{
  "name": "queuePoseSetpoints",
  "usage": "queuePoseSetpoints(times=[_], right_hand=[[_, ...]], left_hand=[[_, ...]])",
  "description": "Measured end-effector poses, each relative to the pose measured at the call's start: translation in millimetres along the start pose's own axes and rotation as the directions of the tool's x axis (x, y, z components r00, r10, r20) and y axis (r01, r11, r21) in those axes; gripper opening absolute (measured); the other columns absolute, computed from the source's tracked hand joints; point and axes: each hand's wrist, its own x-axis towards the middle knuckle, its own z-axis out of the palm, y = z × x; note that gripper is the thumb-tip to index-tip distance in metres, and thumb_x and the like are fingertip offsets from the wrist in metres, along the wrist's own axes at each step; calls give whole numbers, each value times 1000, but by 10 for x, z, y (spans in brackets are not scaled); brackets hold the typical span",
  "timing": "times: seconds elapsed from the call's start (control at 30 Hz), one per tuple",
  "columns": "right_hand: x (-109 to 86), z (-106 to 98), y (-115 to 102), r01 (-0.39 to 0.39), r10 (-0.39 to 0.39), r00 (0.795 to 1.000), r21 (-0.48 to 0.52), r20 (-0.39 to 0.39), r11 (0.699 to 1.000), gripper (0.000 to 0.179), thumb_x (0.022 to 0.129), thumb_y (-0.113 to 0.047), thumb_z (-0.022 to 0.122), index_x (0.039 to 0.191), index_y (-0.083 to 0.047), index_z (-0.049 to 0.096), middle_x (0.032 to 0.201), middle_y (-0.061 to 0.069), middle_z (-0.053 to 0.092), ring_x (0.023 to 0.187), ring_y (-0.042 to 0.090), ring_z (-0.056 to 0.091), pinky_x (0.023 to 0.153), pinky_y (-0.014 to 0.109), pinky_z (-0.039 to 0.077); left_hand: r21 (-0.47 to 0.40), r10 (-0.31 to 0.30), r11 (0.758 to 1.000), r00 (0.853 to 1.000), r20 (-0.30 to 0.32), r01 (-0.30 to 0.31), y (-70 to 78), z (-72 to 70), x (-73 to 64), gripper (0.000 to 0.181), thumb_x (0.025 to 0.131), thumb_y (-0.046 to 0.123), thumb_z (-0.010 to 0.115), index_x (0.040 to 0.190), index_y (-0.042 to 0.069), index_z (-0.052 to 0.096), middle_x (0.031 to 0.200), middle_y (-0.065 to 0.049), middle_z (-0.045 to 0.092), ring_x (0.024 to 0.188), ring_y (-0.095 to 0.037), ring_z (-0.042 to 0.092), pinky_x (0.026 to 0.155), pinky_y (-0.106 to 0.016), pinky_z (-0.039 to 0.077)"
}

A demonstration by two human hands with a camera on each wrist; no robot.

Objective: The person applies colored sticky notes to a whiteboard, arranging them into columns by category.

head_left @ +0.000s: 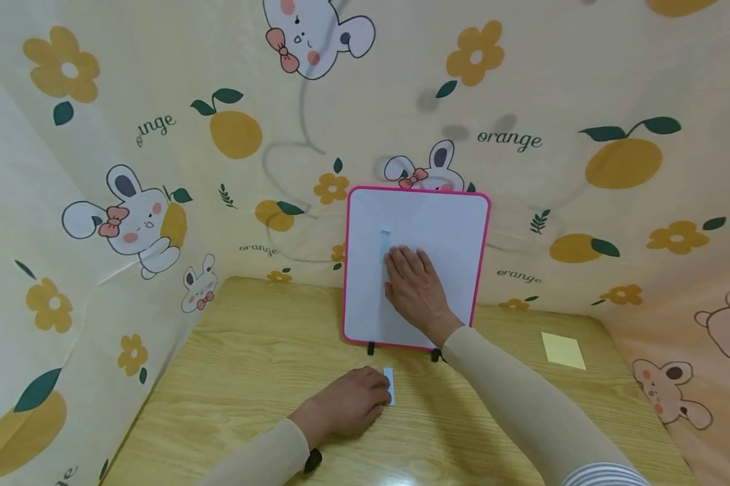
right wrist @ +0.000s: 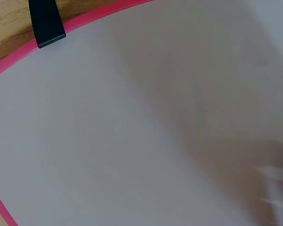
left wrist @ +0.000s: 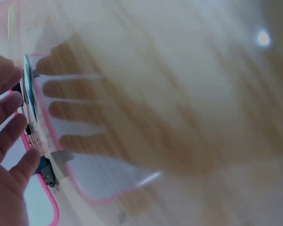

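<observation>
A whiteboard [head_left: 422,216] with a pink rim stands upright on the table. My right hand [head_left: 414,287] lies flat against its face, fingers extended. Beside those fingertips, a pale blue strip [head_left: 385,236] runs down the board, its lower part overlapped by the hand. Below the board, my left hand [head_left: 355,398] is low over the table and pinches a small light blue strip [head_left: 392,388] at its edge. In the left wrist view this strip [left wrist: 30,87] appears edge-on by the fingertips, the other fingers spread. The right wrist view shows mostly bare board [right wrist: 85,127].
Black feet [head_left: 371,348] support the board at its lower edge. A pale yellow paper square [head_left: 563,351] lies on the wooden table [head_left: 231,371] to the right. Patterned cloth [head_left: 219,182] with rabbits and oranges hangs around the table's back and sides.
</observation>
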Motion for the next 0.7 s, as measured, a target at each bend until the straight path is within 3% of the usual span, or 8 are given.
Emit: queuePoseSetpoints(times=[0.17,0.27,0.43,0.57,0.7], right_hand=[[-33,-12,-1,2,-2,1000,-3,24,1000,63,106,-37,59,159,-3,46,166,15,44,156,33,36,132,55,24],[-35,-30,2,2,-1,999,-13,47,1000,65,107,-38,58,160,-3,43,168,14,40,159,32,32,133,54,20],[-21,-45,-3,3,0,995,-32,96,999,68,108,-40,56,163,-5,38,171,12,34,162,30,26,135,54,14],[-27,-32,-11,8,-3,994,-40,111,999,70,107,-41,56,164,-5,36,172,11,30,163,29,21,135,54,11],[-51,-17,-3,11,-5,995,-62,101,998,72,106,-41,58,165,-6,35,172,10,30,164,28,20,135,55,12]], left_hand=[[17,-87,996,992,-95,89,-115,-71,11,23,109,22,56,125,17,72,132,4,67,130,-16,60,117,-32,48],[69,-145,985,977,-156,158,-294,-245,63,28,108,19,60,133,12,69,138,-1,66,135,-20,59,122,-35,44],[200,-169,956,960,-223,215,-716,-653,210,45,105,19,64,148,6,59,152,-10,60,147,-26,52,128,-42,37],[285,-195,926,960,-200,247,-955,-1045,358,55,106,23,63,156,4,50,161,-12,51,155,-28,41,130,-46,33],[381,-178,898,974,-140,219,-1086,-1371,513,62,107,28,60,161,5,41,169,-11,40,160,-29,30,133,-46,26]])
